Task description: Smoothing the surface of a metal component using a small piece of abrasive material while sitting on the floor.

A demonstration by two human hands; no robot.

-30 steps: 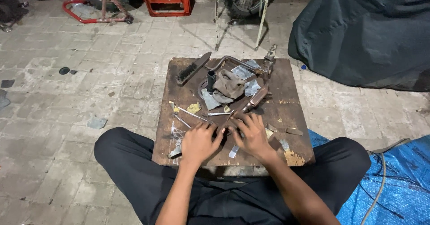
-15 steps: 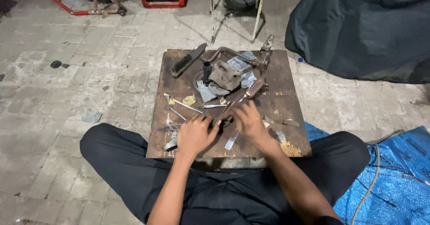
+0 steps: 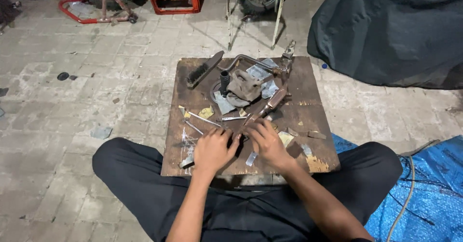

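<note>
1. My left hand and right hand sit palm-down, fingers curled over a small dark part between them. Can't tell if either really grips it.
2. Just left of my left hand: loose thin rods and metal scraps, unsorted.
3. Past my fingertips: a long tool angles away, untouched.
4. Further out on the wooden board: brush, rag, bent metal tube, all idle. Work looks early; most pieces are loose.
</note>
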